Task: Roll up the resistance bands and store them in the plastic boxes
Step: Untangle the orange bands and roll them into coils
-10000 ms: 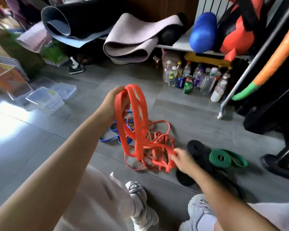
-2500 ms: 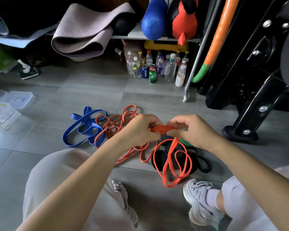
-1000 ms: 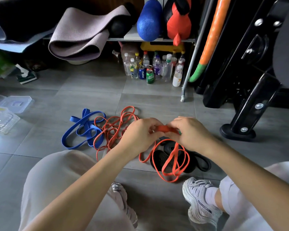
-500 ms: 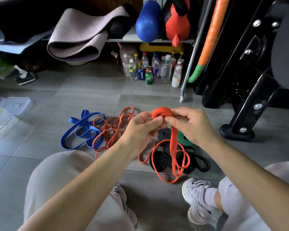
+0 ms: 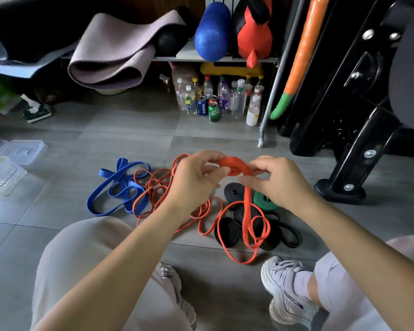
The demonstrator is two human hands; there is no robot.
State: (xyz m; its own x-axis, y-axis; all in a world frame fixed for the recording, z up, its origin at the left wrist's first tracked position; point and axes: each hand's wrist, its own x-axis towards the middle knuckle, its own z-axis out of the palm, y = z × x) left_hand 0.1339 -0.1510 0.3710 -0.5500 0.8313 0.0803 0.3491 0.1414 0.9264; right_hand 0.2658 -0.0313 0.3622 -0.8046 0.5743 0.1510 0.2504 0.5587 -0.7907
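Observation:
Between my two hands I hold a partly rolled orange resistance band (image 5: 234,165); its loose tail hangs down to the floor in loops. My left hand (image 5: 196,180) pinches the roll's left side, and my right hand (image 5: 275,180) grips its right side with curled fingers. On the floor lie more orange bands (image 5: 158,187), a loose blue band (image 5: 116,187), black bands (image 5: 227,231) in coils, and a rolled green band (image 5: 263,200) partly hidden by my right hand. Clear plastic boxes (image 5: 2,173) sit at the far left.
A clear lid (image 5: 21,150) lies by the boxes. Bottles and cans (image 5: 220,100) stand under a shelf with yoga mats (image 5: 110,51) and a blue roller (image 5: 213,32). A black machine base (image 5: 339,189) stands to the right. My knees and shoes fill the foreground.
The orange roll has grown from a small folded start to a thicker coil over the last second. My hands have lifted it slightly, and less loose band lies on the floor.

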